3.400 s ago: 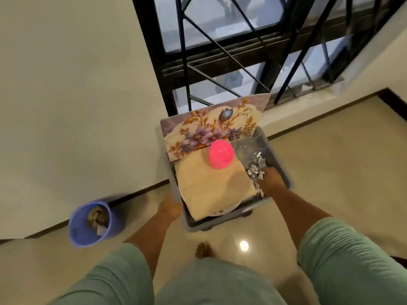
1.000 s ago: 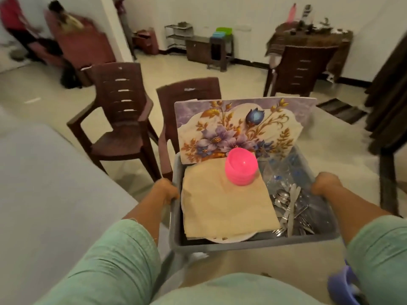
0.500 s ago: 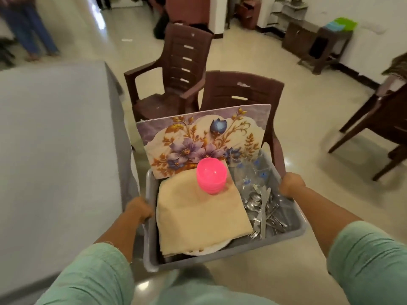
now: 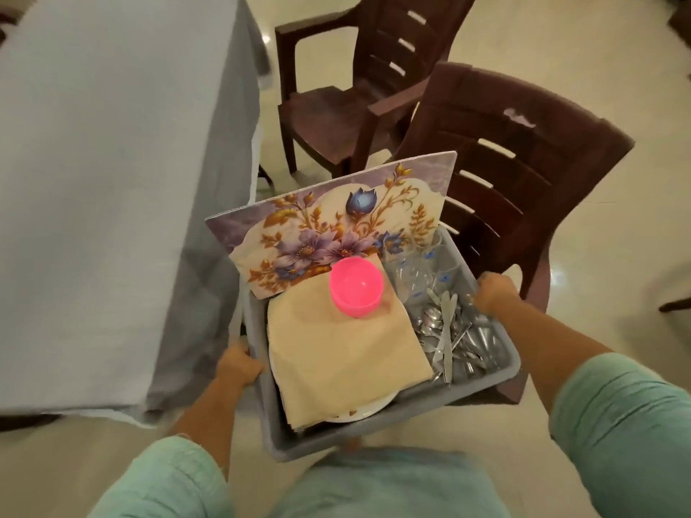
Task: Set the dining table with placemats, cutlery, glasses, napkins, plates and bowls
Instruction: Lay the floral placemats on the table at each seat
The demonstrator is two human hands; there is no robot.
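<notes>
I carry a grey plastic tub (image 4: 377, 424) in front of my body. My left hand (image 4: 239, 364) grips its left rim and my right hand (image 4: 493, 293) grips its right rim. Floral placemats (image 4: 329, 226) stand upright at the tub's far end. Beige folded napkins (image 4: 336, 349) lie over white plates (image 4: 370, 407), whose edge peeks out beneath. On the napkins sits a pink bowl (image 4: 357, 289). Clear glasses (image 4: 415, 271) and a heap of steel cutlery (image 4: 452, 338) fill the tub's right side.
The dining table (image 4: 104, 173) under a grey cloth stands at the left, its corner close to the tub. Two dark brown plastic chairs, one (image 4: 359, 80) by the table and one (image 4: 516, 170) just beyond the tub, stand on the pale tiled floor.
I lifted the tub from the floor by the window and carried it to the dining table. The table and chairs are now much nearer. Both hands keep their grip.
</notes>
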